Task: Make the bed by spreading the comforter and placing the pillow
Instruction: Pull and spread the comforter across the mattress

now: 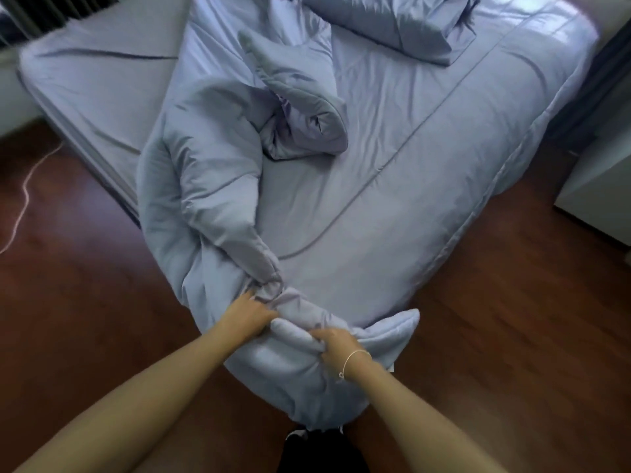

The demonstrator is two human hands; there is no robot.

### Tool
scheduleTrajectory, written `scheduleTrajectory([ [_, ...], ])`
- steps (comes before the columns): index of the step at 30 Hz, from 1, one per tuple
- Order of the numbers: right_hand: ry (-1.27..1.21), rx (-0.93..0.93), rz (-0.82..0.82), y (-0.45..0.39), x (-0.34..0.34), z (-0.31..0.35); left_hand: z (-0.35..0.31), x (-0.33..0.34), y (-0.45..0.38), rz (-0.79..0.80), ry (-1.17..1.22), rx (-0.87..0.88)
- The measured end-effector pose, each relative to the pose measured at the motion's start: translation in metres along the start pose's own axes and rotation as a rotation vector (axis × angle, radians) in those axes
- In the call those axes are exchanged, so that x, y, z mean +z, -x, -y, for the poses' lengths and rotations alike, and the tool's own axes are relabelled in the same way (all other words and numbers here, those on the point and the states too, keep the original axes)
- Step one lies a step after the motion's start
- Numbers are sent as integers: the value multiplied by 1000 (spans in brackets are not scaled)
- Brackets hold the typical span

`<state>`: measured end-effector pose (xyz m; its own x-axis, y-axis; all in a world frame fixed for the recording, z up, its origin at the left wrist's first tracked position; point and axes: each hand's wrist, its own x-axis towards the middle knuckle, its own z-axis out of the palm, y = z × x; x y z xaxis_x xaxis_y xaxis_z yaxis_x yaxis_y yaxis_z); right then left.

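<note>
A pale blue comforter (pixel 205 172) lies bunched and twisted along the left half of the bed (pixel 426 158), with one end draped over the foot corner toward me. My left hand (pixel 247 312) grips a gathered fold of it at the foot of the bed. Just to the right, my right hand (pixel 336 343), with a thin bracelet on the wrist, grips another fold of the same end. A matching blue pillow (pixel 392 25) lies at the head of the bed, at the top of the view.
A second mattress (pixel 95 80) with the same blue sheet stands to the left, close beside the bed. The floor (pixel 75 285) is dark red-brown wood. A white cable (pixel 24 199) snakes across the floor at left. A white cabinet (pixel 601 186) stands at right.
</note>
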<state>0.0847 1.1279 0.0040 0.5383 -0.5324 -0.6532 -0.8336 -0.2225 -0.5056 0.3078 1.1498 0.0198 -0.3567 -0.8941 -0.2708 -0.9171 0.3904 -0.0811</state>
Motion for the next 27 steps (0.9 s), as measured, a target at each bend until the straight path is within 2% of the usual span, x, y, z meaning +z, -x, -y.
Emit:
scheduleTrajectory([
  [1,44,-23,42,4,13,9,-4,1,19,114,54,-42],
  [4,209,-80,144,16,40,36,-14,16,74,235,57,-101],
  [6,205,-57,197,18,47,45,-19,16,87,321,26,-129],
  [7,174,-28,184,19,49,46,-24,15,93,471,29,-155],
  [10,144,9,109,27,40,49,-39,16,108,669,25,-213],
  [14,128,74,-19,36,18,47,-55,5,107,777,-39,-268],
  [15,118,81,-37,36,12,46,-54,10,109,854,3,-313],
  [18,77,112,-64,37,3,39,-39,41,136,921,131,-551],
  [19,74,116,-71,38,1,36,-32,45,142,940,259,-680],
  [20,67,124,-77,38,0,34,-24,43,152,914,304,-729],
  [21,60,133,-84,39,-1,32,-17,43,159,824,288,-747],
  [22,52,141,-91,39,-2,30,-11,37,162,870,226,-739],
  [23,50,142,-100,38,-2,29,-6,29,162,851,177,-709],
  [27,80,125,-105,33,-10,33,4,11,135,518,224,-614],
])
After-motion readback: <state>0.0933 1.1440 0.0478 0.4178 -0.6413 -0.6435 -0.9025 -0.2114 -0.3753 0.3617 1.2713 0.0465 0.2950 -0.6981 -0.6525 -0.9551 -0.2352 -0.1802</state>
